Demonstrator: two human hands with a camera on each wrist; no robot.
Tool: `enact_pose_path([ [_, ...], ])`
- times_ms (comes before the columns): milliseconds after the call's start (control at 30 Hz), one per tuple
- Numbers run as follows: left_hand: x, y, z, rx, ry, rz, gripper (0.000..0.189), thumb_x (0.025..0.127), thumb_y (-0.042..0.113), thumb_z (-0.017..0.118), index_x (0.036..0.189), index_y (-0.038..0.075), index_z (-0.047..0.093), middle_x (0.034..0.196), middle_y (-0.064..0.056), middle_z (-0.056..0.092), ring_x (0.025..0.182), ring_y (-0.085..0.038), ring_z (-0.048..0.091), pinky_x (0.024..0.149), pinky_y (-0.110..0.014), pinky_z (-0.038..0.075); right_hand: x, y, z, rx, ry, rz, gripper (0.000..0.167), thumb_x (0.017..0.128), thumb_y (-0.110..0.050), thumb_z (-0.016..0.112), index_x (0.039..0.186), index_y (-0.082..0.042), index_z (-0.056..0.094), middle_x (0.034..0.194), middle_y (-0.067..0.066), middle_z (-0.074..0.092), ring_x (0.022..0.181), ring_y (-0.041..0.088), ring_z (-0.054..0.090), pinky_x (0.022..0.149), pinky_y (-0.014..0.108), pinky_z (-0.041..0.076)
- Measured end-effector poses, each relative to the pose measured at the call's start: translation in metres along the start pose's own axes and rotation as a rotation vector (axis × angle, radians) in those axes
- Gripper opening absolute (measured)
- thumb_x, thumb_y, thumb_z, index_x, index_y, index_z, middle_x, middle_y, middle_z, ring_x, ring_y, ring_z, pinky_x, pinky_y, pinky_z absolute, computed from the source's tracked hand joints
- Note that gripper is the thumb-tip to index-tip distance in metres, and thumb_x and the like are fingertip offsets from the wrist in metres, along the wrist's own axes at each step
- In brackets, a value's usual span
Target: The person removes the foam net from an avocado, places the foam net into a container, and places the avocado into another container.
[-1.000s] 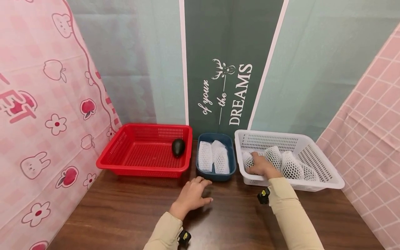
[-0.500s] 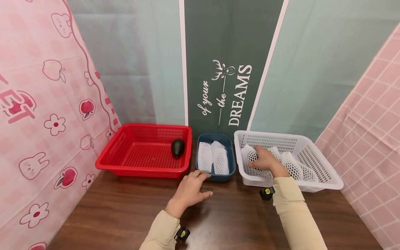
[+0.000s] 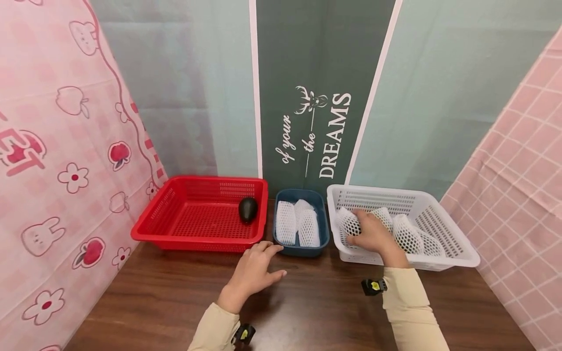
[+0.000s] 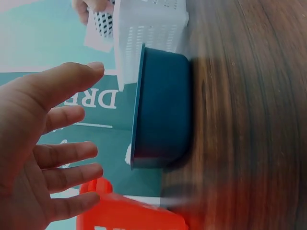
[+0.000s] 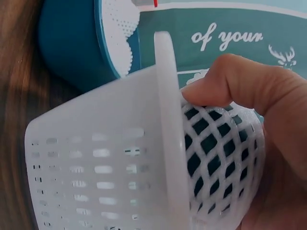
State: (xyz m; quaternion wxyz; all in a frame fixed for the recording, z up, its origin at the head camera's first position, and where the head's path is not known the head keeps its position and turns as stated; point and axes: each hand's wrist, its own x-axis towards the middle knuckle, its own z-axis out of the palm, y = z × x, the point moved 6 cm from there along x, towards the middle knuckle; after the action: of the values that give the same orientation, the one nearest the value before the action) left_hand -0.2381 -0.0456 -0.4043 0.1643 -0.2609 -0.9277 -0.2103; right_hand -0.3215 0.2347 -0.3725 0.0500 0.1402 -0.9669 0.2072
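My right hand (image 3: 373,235) grips a dark avocado in a white foam net (image 3: 349,222) at the left end of the white basket (image 3: 465,253). In the right wrist view, thumb and fingers curl round this netted avocado (image 5: 216,158), which shows above the basket rim. Several more netted fruits (image 3: 407,235) lie to its right. My left hand (image 3: 252,273) is over the table with fingers spread, holding nothing, just in front of the blue bin (image 3: 303,251). Several white foam nets (image 3: 286,224) lie in that bin.
A red basket (image 3: 149,224) stands at the left with a bare dark avocado (image 3: 248,210) near its right wall. The blue bin sits between the two baskets. A printed cloth hangs behind them, and pink cloths stand at both sides of the wooden table (image 3: 316,302).
My right hand has taken hold of the leftmost netted avocado and raised it a little. My left hand has shifted slightly left and stays empty.
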Motion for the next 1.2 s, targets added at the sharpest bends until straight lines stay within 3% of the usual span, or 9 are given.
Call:
enact_pose_path([
  [233,-0.01,-0.011,-0.005,-0.018,0.008,-0.042,0.051,0.072,0.037,0.078,0.114,0.012,0.064,0.112,-0.012,0.059,0.103,-0.027,0.055,0.083,-0.046,0.045,-0.006,-0.018,-0.007,-0.044,0.048,-0.014,0.076,0.067,-0.019,0.075,0.133,0.003,0.042,0.121,0.028,0.048,0.108,0.043,0.046,0.087,0.057,0.037],
  [500,-0.017,-0.021,-0.009,-0.015,0.024,-0.073,0.051,0.07,0.037,0.079,0.113,0.013,0.065,0.111,-0.012,0.059,0.101,-0.027,0.056,0.082,-0.046,0.045,-0.009,-0.048,-0.012,-0.06,0.107,-0.101,0.075,0.065,-0.019,0.075,0.132,-0.003,0.047,0.12,0.024,0.052,0.106,0.039,0.047,0.085,0.056,0.038],
  [667,-0.022,-0.027,-0.01,-0.021,0.051,-0.082,0.051,0.069,0.035,0.08,0.112,0.011,0.065,0.108,-0.011,0.059,0.095,-0.027,0.057,0.078,-0.046,0.046,-0.009,-0.061,-0.007,-0.059,0.113,-0.149,0.078,0.062,-0.019,0.076,0.131,-0.002,0.046,0.124,0.023,0.051,0.11,0.039,0.046,0.089,0.055,0.037],
  [900,-0.031,-0.036,-0.011,-0.018,0.057,-0.116,0.051,0.069,0.036,0.08,0.111,0.011,0.066,0.106,-0.01,0.059,0.093,-0.026,0.058,0.075,-0.046,0.046,-0.014,-0.077,0.004,-0.037,0.12,-0.192,0.078,0.059,-0.02,0.078,0.126,0.003,0.046,0.119,0.021,0.053,0.102,0.036,0.049,0.084,0.055,0.038],
  [1200,-0.035,-0.046,-0.018,-0.009,0.088,-0.118,0.051,0.068,0.033,0.081,0.11,0.011,0.066,0.103,-0.009,0.06,0.089,-0.027,0.059,0.071,-0.046,0.047,-0.019,-0.093,0.021,0.047,0.117,-0.294,0.074,0.058,-0.017,0.076,0.123,0.004,0.049,0.112,0.02,0.053,0.098,0.033,0.051,0.086,0.046,0.042],
])
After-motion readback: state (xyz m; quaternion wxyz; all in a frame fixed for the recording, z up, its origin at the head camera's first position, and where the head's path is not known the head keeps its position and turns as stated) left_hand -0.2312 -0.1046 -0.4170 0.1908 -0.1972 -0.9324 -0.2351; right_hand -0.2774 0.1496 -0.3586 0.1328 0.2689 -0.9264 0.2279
